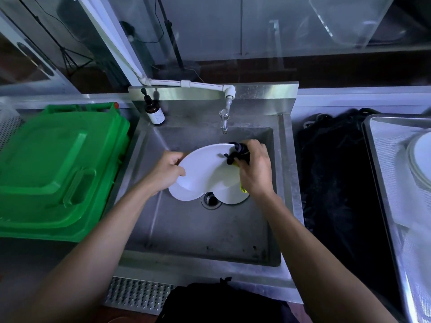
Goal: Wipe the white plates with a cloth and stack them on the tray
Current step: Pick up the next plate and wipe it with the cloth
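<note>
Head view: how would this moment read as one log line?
left hand: holds plate | right hand: wipes with cloth | over sink | tray: plates stacked

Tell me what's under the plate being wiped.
Two more white plates lie under the held plate on the sink floor, flanking the drain. Their upper parts are covered.

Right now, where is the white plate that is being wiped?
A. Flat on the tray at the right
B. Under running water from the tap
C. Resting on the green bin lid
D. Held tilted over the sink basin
D: the left hand grips the white plate by its edge, tilted above the sink, while the right hand presses a dark cloth on it.
</note>
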The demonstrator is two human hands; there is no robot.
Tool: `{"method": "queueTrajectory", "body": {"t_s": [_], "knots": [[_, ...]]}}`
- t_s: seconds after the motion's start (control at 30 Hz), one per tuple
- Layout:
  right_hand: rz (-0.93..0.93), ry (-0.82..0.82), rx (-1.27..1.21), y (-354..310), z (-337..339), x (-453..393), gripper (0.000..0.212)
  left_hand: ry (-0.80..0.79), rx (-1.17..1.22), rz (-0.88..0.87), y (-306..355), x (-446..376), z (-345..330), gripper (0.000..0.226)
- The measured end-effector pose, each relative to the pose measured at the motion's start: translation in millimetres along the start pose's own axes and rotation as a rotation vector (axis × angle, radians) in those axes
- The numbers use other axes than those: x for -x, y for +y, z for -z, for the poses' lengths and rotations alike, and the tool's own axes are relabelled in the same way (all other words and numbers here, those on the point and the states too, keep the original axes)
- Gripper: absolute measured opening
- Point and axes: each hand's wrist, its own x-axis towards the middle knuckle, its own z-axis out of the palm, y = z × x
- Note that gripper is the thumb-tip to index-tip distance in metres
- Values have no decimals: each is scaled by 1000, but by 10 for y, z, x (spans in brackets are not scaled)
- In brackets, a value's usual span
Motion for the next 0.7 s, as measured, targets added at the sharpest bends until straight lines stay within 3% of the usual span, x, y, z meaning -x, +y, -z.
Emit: {"method": "queueTrajectory", "body": {"t_s": [0.13, 0.23, 0.27, 0.33, 0.4, 0.47, 0.7], "knots": [[25, 70, 62, 26, 96, -5, 30, 155, 388, 17, 14, 162, -138, 43], [38, 157, 97, 31, 153, 26, 31, 357, 726, 158, -126, 321, -162, 35], [45, 177, 102, 24, 163, 37, 30, 342, 773, 250, -167, 366, -191, 36], [85, 198, 106, 0, 158, 53, 31, 151, 848, 426, -177, 411, -286, 58], [125, 206, 110, -38, 116, 79, 34, -17, 969, 496, -95, 347, -375, 79], [154, 213, 124, -80, 63, 120, 38, -22, 1055, 520, 53, 239, -436, 86], [218, 177, 120, 17, -9, 228, 42, 165, 1321, 508, 228, 118, -514, 30]]}}
